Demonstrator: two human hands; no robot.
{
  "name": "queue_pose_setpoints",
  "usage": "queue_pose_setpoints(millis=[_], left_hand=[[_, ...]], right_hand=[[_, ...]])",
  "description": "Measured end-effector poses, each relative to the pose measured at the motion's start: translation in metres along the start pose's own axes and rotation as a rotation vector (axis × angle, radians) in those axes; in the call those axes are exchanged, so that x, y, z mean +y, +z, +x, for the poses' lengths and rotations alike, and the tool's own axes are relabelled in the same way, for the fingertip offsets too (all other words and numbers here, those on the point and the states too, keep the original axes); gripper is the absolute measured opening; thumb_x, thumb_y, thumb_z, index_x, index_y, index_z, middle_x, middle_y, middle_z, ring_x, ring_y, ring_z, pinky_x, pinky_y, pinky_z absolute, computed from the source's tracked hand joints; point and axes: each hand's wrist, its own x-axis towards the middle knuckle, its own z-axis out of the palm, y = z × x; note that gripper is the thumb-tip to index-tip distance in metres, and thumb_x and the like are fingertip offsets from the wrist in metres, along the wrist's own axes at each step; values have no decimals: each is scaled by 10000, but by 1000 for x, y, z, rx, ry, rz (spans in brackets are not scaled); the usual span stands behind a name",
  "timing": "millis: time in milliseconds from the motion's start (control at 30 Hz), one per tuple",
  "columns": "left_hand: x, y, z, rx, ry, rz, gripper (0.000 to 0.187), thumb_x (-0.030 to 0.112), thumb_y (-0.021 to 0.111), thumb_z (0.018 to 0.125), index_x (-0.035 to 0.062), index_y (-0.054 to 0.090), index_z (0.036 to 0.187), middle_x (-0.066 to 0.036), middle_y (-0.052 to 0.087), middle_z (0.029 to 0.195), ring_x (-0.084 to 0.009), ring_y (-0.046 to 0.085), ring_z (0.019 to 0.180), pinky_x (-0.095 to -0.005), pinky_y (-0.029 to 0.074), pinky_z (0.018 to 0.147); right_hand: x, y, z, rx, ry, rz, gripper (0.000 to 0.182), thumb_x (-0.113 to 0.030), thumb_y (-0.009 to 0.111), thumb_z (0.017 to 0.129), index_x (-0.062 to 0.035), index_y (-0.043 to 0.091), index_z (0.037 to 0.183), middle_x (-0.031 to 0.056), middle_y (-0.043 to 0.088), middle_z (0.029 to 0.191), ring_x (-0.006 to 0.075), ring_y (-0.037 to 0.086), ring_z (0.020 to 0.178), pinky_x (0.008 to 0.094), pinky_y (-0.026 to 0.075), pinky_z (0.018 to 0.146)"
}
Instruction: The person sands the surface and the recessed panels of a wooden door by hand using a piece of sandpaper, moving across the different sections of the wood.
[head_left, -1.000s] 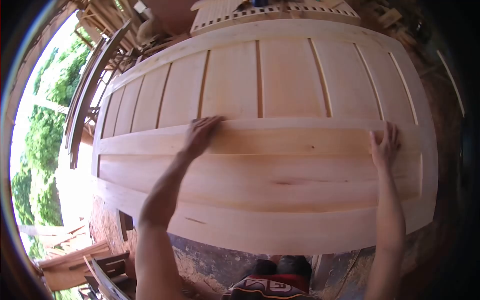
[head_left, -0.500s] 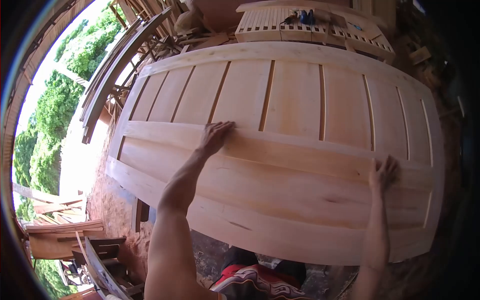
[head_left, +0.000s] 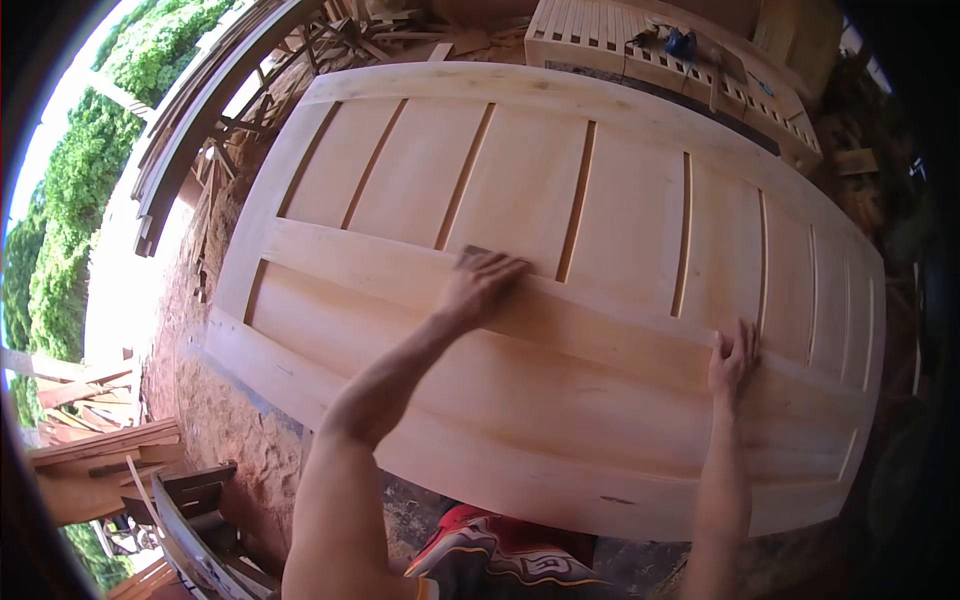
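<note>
A large pale wooden door panel [head_left: 600, 390] with grooves across its upper part lies flat in front of me. My left hand [head_left: 485, 287] presses on the long middle rail, fingers bent over a small dark flat piece, apparently sandpaper [head_left: 471, 254], mostly hidden beneath them. Further right, my right hand [head_left: 735, 360] rests on the same rail near a groove. Its fingers are apart and nothing shows in it.
Behind the panel stands a slatted wooden piece [head_left: 580, 35] carrying a blue power tool [head_left: 681, 44]. Stacked long boards [head_left: 205, 115] lean at the left. Wood offcuts [head_left: 90, 385] and a curved dark frame [head_left: 195, 525] lie lower left.
The view has shifted, so the panel appears turned. Relative to its grooves, both hands have moved along the rail toward the panel's left end. The dark piece under my left fingers shows more now.
</note>
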Motion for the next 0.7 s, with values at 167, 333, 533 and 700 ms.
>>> queue_pose_setpoints(millis=[167,333,533,700], left_hand=[[13,8,6,-28,-6,-137,350,176,612,962,97,681,1296,-104,695,1333,-291,628,1276,-462,446,1115],[-146,-106,-67,22,-145,154,206,80,649,937,40,724,1124,-107,758,1153,-288,727,1056,-415,569,962],[-63,-69,-56,106,-93,-22,263,128,608,979,65,698,1218,-117,703,1280,-318,632,1236,-432,477,1089],[-270,-188,-133,50,-510,239,261,171,567,990,91,724,1182,-86,748,1176,-263,705,1093,-450,512,1012]], right_hand=[[33,30,5,44,-103,35,497,-332,597,1042,-58,575,1456,195,506,1548,367,424,1474,497,303,1213],[29,23,-1,31,-65,5,465,-288,578,1057,-31,578,1445,205,522,1531,374,436,1462,478,326,1206],[58,37,7,26,-146,61,475,-280,562,1070,-20,549,1468,214,493,1553,374,411,1479,479,323,1218],[65,61,-12,11,4,-177,615,-384,573,1055,-43,446,1551,223,413,1606,418,343,1507,521,283,1232]])
